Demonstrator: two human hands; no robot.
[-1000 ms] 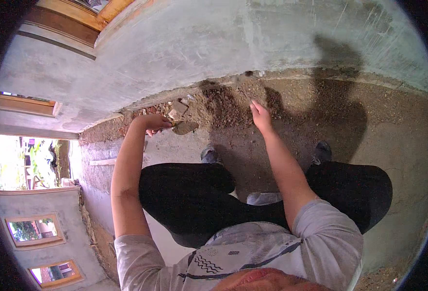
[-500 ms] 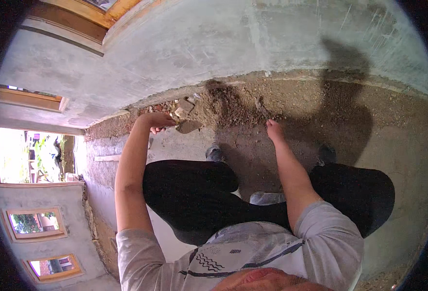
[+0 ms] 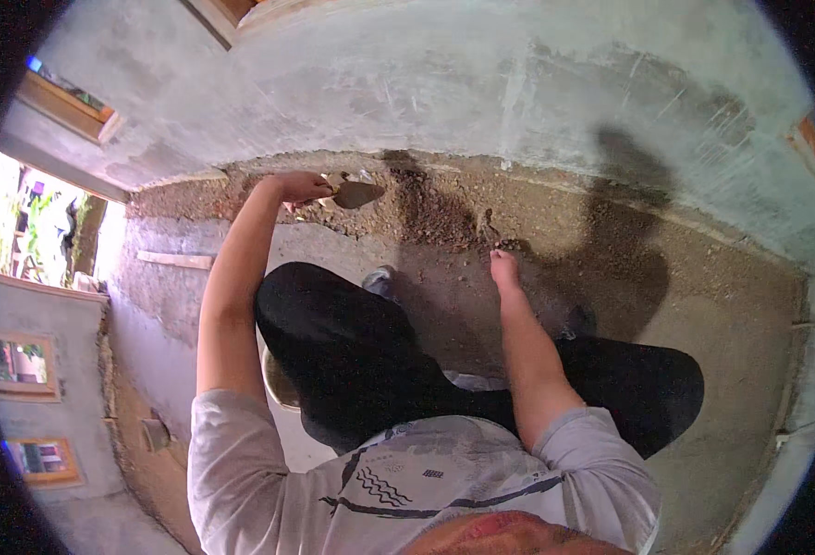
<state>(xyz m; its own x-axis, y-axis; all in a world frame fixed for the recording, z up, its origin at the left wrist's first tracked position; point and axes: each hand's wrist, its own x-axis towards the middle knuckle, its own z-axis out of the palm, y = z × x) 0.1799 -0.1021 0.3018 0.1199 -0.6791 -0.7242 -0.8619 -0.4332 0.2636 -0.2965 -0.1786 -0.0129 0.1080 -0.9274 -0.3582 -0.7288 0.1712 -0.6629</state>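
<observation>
My left hand [image 3: 302,188] is closed around the handle of a trowel. Its dark, leaf-shaped blade [image 3: 359,194] points right, over the strip of loose soil and gravel [image 3: 430,211] along the foot of the wall. Pale rubble by the blade is partly covered by it and the hand. Farther right, my right hand [image 3: 504,269] grips a short, narrow, dirt-coloured tool [image 3: 488,225] whose far end is on the soil. Its exact kind is too small to make out. Both arms reach forward past my bent knees.
A grey plastered wall [image 3: 407,92] rises behind the soil strip. On the concrete floor at left lies a wooden plank [image 3: 174,260]. A pale bucket rim [image 3: 276,381] shows beside my left leg. Beyond the plank is a bright doorway [image 3: 42,217]; a wooden-framed window [image 3: 19,367] is at left.
The view has turned somewhat. My left hand and the trowel have moved farther over the soil, nearer the wall. My right hand still grips its tool low at the soil's near edge.
</observation>
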